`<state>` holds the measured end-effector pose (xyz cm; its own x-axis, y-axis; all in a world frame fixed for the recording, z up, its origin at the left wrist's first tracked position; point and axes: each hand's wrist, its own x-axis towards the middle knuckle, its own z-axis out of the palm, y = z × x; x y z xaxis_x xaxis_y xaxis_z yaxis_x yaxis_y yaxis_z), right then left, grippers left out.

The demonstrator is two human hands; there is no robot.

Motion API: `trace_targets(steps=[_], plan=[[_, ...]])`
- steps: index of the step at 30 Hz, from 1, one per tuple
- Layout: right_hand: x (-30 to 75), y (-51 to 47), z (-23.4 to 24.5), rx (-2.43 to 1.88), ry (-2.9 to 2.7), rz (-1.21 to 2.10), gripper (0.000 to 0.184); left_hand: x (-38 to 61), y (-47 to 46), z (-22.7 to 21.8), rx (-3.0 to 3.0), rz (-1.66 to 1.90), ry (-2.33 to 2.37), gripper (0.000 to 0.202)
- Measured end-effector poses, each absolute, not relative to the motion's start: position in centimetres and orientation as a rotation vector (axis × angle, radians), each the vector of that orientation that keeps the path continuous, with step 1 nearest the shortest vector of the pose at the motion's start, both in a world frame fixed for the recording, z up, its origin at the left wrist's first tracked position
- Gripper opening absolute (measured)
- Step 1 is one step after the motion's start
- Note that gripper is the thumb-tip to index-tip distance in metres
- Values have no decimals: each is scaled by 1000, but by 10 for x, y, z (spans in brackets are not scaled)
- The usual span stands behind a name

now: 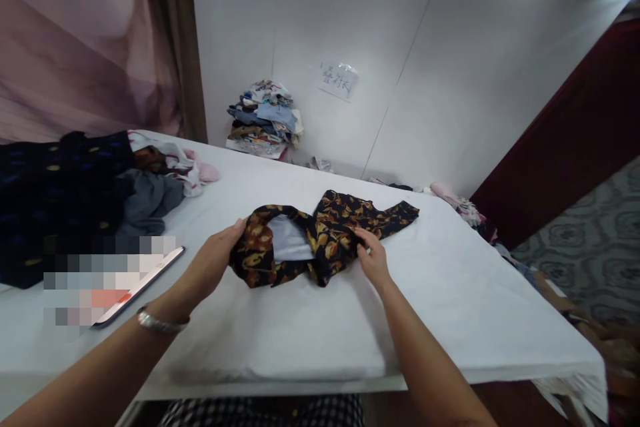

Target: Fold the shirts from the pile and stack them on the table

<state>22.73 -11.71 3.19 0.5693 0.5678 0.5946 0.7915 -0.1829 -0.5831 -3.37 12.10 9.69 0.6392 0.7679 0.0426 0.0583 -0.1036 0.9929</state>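
Note:
A dark shirt with an orange-gold pattern (345, 223) lies bunched in the middle of the white table (450, 293), its pale lining showing through the collar opening. My left hand (216, 259) grips the garment's left edge with fingers curled round the fabric. My right hand (373, 255) pinches a fold near the garment's middle. One sleeve stretches away to the right.
A heap of dark and grey clothes (75, 193) covers the table's left end. A thin tablet-like device (143, 283) lies near the left front. A stack of folded clothes (265, 119) stands at the far wall. More garments (457, 203) hang off the right edge.

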Motion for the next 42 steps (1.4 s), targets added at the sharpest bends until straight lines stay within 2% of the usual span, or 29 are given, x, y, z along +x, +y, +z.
trace_targets(steps=[2, 5, 6, 9, 10, 13, 17, 19, 22, 25, 29, 31, 33, 35, 37, 40, 42], plan=[[237, -113, 42, -1929, -1129, -248, 42, -43, 112, 101, 1686, 608, 589, 61], [245, -99, 53, -2126, -1274, -59, 56, -52, 99, 106, 1926, 486, 465, 67], [246, -94, 55, -2190, -1333, 7, 54, -55, 96, 107, 2023, 453, 451, 68], [248, -86, 59, -2280, -1443, 114, 20, -63, 92, 104, 2282, 410, 391, 68], [249, -87, 61, -2264, -1426, 104, 17, -66, 92, 101, 2356, 396, 350, 69], [256, -102, 74, -2112, -1179, -61, 24, -73, 91, 87, 2574, 321, 263, 74], [261, -133, 116, -1853, -836, -364, 27, -64, 87, 69, 2777, 278, 306, 73], [256, -147, 140, -1788, -798, -488, 28, -52, 87, 65, 2795, 327, 335, 64], [246, -167, 164, -1794, -824, -642, 28, -28, 97, 68, 2775, 437, 396, 40], [236, -190, 165, -1918, -891, -602, 29, -9, 113, 84, 2560, 553, 567, 28], [216, -213, 147, -2107, -1147, -222, 31, 3, 124, 130, 1909, 896, 811, 43], [203, -217, 140, -2204, -1305, -75, 39, 5, 122, 162, 1748, 1099, 758, 44], [196, -218, 138, -2344, -1402, -23, 45, 6, 118, 194, 1764, 1327, 645, 40], [200, -219, 141, -2538, -1356, -68, 37, 7, 113, 218, 2000, 1441, 537, 38], [218, -226, 148, -2767, -1172, -152, 33, 11, 106, 229, 2384, 1322, 517, 35], [260, -244, 166, -3089, -771, -210, 33, 23, 88, 219, 2861, 754, 436, 28], [289, -254, 181, -3145, -538, -246, 33, 31, 70, 202, 2915, 429, 297, 25]])
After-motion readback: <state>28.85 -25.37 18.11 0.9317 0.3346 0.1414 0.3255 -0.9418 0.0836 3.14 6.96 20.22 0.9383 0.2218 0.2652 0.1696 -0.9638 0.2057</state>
